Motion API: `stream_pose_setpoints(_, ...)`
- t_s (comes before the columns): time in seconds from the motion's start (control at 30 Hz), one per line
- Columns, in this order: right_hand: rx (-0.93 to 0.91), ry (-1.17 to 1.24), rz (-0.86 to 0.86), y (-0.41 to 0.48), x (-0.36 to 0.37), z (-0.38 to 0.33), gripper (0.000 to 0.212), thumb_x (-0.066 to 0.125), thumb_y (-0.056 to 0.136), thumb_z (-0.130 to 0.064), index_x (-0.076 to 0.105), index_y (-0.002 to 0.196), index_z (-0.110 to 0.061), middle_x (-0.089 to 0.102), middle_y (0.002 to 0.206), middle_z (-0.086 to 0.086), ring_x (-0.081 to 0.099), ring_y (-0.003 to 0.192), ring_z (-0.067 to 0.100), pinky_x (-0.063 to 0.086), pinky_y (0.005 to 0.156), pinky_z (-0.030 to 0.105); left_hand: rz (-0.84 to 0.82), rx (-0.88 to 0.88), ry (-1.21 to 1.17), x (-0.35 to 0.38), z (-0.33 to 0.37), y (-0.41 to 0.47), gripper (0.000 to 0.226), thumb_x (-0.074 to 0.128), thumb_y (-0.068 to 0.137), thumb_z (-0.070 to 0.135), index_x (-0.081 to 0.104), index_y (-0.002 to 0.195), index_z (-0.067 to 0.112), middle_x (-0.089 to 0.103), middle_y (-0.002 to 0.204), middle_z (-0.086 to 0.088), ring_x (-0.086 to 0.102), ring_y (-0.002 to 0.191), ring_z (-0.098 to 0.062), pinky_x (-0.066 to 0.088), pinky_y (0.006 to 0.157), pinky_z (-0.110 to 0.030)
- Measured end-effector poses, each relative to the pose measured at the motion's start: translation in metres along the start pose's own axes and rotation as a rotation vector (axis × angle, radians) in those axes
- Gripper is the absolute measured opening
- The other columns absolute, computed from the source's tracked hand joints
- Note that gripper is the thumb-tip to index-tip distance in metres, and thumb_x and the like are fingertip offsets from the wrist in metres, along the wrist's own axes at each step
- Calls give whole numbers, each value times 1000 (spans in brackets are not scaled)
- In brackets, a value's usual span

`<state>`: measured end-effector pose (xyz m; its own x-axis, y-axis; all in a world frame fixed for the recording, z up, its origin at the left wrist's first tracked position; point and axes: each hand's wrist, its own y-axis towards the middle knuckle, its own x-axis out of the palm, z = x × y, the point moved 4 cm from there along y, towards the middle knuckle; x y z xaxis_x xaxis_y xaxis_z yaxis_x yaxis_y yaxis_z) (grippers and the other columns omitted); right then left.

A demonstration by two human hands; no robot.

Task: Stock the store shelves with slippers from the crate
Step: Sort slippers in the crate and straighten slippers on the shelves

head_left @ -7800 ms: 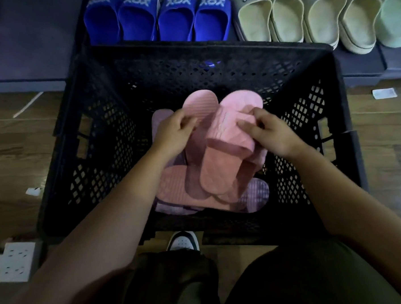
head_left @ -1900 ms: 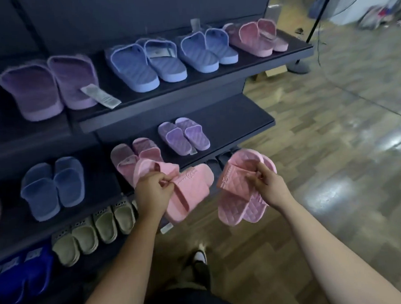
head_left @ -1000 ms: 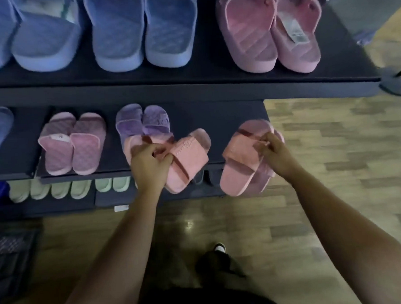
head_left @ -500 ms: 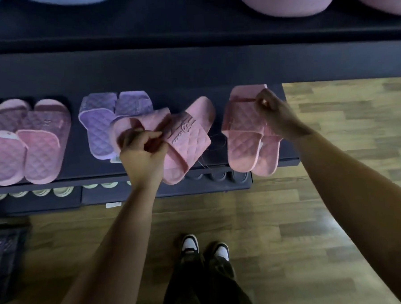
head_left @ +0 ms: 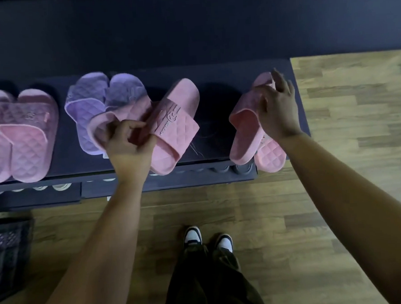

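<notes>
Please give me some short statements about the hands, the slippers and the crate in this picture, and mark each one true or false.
1. The left hand grips pink slippers. True.
2. The right hand is a closed fist. False: its fingers are spread over a pink pair at the right end of the shelf.
3. Purple slippers sit on the shelf. True.
4. The crate stands on the shelf. False: it stands on the floor.

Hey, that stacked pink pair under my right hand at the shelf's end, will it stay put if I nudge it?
Probably tippy: the pink pair lies one slipper on the other, heels seemingly past the shelf front edge, so a nudge toward you may drop it. Likely light: your left hand holds a similar pair by fingers alone.
</notes>
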<state>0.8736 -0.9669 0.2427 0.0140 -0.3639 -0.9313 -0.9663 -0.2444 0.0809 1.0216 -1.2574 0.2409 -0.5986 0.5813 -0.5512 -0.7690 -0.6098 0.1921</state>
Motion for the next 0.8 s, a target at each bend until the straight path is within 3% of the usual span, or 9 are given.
stream_pose_setpoints(0.07, -31, 59, 45, -5, -1, -16, 37, 44, 85, -8, 68, 112, -11, 54, 133, 17, 47, 123, 35, 38, 101, 35, 9, 8, -15, 0, 1, 0, 23, 66, 63, 24, 68, 83, 12, 62, 81, -4, 54, 90, -32, 45, 80, -36)
stream_pose_setpoints(0.13, -117, 171, 13, -16, 3, -43, 28, 51, 88, -14, 71, 108, -14, 65, 117, 8, 58, 110, 25, 42, 91, 28, 5, 5, -46, 2, 8, -2, 24, 69, 62, 19, 66, 85, 13, 57, 86, 7, 52, 94, -27, 44, 83, -36)
stream_pose_setpoints(0.23, -241, 381, -133, -39, 21, -86, 28, 56, 88, -29, 71, 96, -7, 71, 96, 7, 65, 88, 22, 51, 79, 35, -31, -36, -69, 4, 17, -4, 35, 68, 59, 19, 60, 93, 16, 43, 97, 21, 48, 103, -20, 40, 89, -29)
stream_pose_setpoints(0.33, -97, 552, -284, -50, 39, -98, 35, 63, 87, -35, 61, 85, 0, 67, 81, 11, 63, 76, 26, 50, 69, 38, -97, -57, -71, 3, 16, 3, 40, 68, 59, 23, 56, 96, 22, 45, 105, 8, 46, 108, -21, 39, 93, -32)
stream_pose_setpoints(0.47, 15, 706, -357, -51, 45, -98, 16, 65, 89, -23, 55, 81, -13, 59, 71, -8, 52, 62, 2, 40, 60, 21, -155, -103, -235, -2, 6, 9, 32, 60, 67, 31, 55, 97, 20, 45, 95, 15, 44, 96, -12, 36, 86, -27)
stream_pose_setpoints(0.57, 38, 743, -347, -46, 40, -101, 14, 62, 90, -24, 59, 93, -10, 63, 79, -8, 59, 71, 7, 49, 68, 28, -58, -78, -210, -13, -3, 21, 20, 52, 84, 19, 54, 103, 14, 47, 86, 14, 47, 78, 1, 39, 77, -21)
stream_pose_setpoints(0.7, 107, 836, -282, -40, 31, -102, 27, 59, 88, -29, 62, 97, -4, 71, 93, 8, 69, 87, 25, 55, 79, 50, -61, -11, -193, -30, -15, 50, 20, 50, 87, 13, 52, 106, 9, 54, 95, 6, 55, 86, 5, 43, 81, -17)
stream_pose_setpoints(0.77, 167, 955, -242, -38, 28, -103, 16, 58, 92, -17, 61, 95, -1, 71, 91, 14, 70, 84, 26, 58, 77, 47, -131, 79, -56, -34, -12, 59, 21, 53, 87, 13, 62, 102, 1, 54, 101, 14, 55, 93, 7, 38, 85, -10)
stream_pose_setpoints(0.8, 202, 1004, -226, -36, 27, -104, 10, 57, 94, -13, 61, 93, -4, 70, 86, 10, 70, 80, 20, 58, 73, 40, -188, 134, 34, -33, -9, 61, 23, 53, 87, 12, 65, 101, -1, 58, 105, 10, 56, 99, 1, 37, 86, -10)
